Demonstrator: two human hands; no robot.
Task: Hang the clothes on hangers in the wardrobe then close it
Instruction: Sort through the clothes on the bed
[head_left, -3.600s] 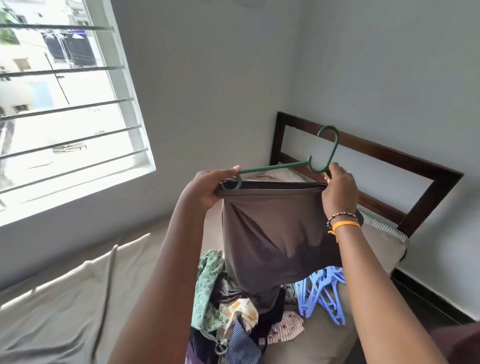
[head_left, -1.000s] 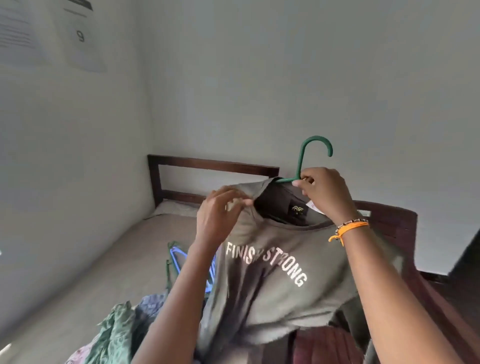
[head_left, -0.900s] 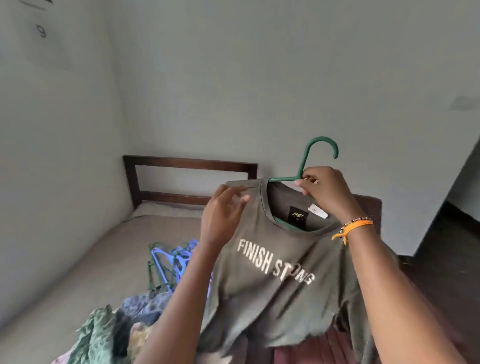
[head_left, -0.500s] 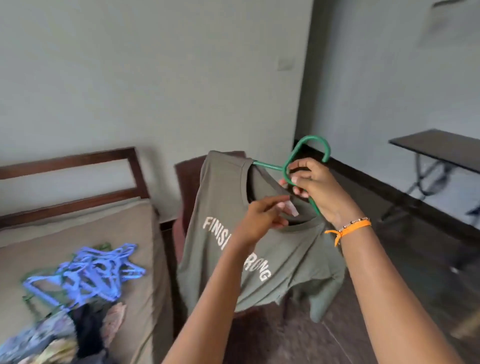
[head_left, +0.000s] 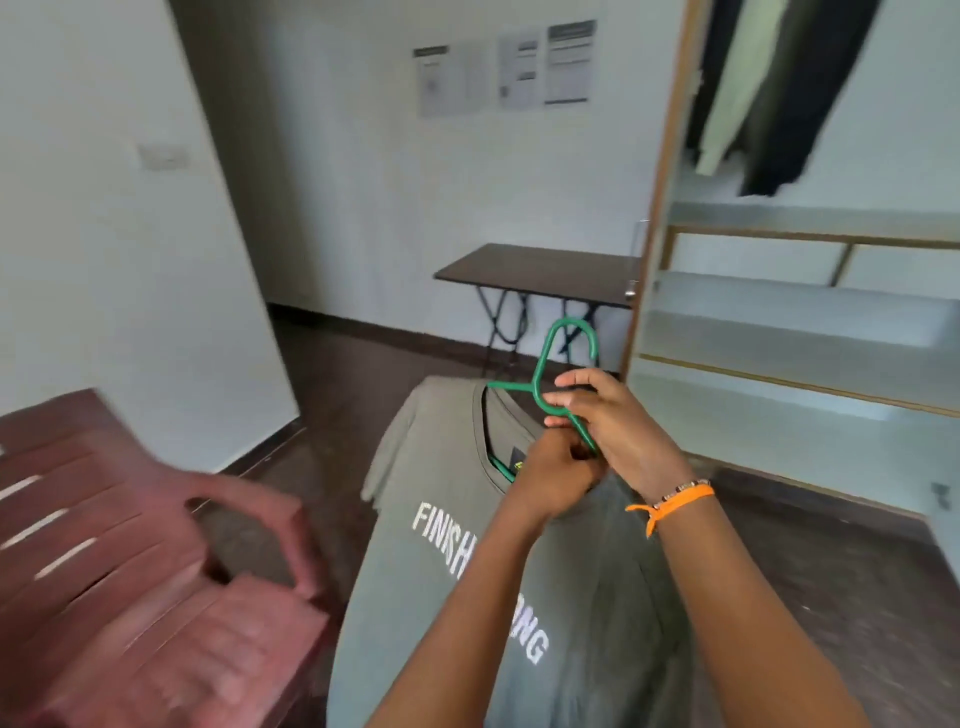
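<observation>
An olive-grey T-shirt (head_left: 447, 519) with white lettering hangs on a green plastic hanger (head_left: 550, 364), held up in front of me. My right hand (head_left: 613, 426) grips the hanger just below its hook. My left hand (head_left: 556, 478) pinches the shirt's collar at the neck opening. The wardrobe (head_left: 800, 291) stands open at the right, with pale shelves inside. Several dark and light garments (head_left: 763, 88) hang at its top. The wardrobe door edge (head_left: 660, 182) is a wooden strip beside my hands.
A reddish-brown plastic chair (head_left: 130, 561) is close at the lower left. A dark folding table (head_left: 540, 270) stands against the far wall beside the wardrobe. Papers (head_left: 504, 67) are stuck on that wall. The floor is dark.
My view has swung right from the bed to the open wardrobe. Both hands still carry the shirt on the hanger; my left hand has moved up to the collar by my right hand.
</observation>
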